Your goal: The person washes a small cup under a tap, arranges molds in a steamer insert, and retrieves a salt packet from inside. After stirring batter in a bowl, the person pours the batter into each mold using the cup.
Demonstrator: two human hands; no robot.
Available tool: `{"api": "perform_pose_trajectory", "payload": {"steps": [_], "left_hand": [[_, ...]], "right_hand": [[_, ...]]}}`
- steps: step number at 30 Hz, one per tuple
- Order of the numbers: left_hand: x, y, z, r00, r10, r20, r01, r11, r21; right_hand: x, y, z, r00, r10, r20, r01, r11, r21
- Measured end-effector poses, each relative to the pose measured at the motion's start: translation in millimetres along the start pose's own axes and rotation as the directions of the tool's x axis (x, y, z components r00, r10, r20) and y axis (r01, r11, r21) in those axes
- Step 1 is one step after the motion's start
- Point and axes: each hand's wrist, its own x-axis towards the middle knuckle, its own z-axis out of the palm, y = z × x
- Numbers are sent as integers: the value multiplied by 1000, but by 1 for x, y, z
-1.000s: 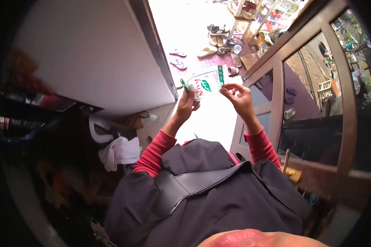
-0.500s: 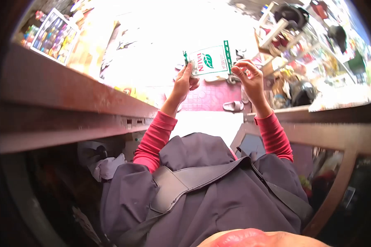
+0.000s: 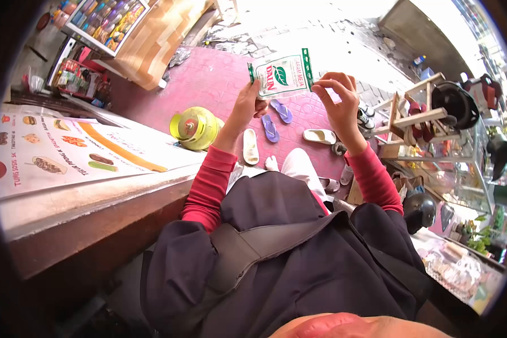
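A small white and green packet [image 3: 281, 73], printed with a green leaf and red "DAUN" lettering, is held up in front of my body. My left hand [image 3: 248, 104] grips its left edge between thumb and fingers. At the packet's lower right corner, my right hand [image 3: 338, 98] pinches the edge with thumb and forefinger, its other fingers loosely curled. Below the packet, purple flip-flops [image 3: 271, 128] lie on the pink tiled floor [image 3: 208, 73].
A green gas cylinder [image 3: 194, 128] stands left of the sandals, beside a ledge with a food-picture banner [image 3: 67, 149]. To the right are a wooden shoe rack [image 3: 419, 118] and a dark helmet [image 3: 419, 211]. Cream shoes [image 3: 250, 146] lie near my feet. A wooden bench [image 3: 152, 45] is at upper left.
The view has moved from the doorway to the tiled floor outside, bringing the cylinder, banner and purple flip-flops into sight. Both hands still hold the packet, which appears slightly higher than at first.
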Motion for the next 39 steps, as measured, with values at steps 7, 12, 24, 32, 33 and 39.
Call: {"api": "perform_pose_trajectory", "payload": {"steps": [7,12,24,32,33,39], "left_hand": [[16,5,-33,986,4,-164,14,994,107],[14,16,-47,945,116,-305,-56,978,201],[27,-5,-66,958,75,-277,-35,988,147],[54,-15,-55,971,-49,-233,67,995,69],[63,-16,-52,972,-67,-224,86,993,77],[133,-12,-43,975,-101,-198,128,983,128]], "right_hand": [[38,17,39,967,-148,207,149,989,12],[44,39,65,922,20,387,-91,982,168],[36,76,70,719,419,554,-633,723,276],[36,75,81,966,150,209,-160,987,32],[39,79,82,982,50,183,-47,999,-17],[60,135,74,937,96,336,-99,995,-6]]}}
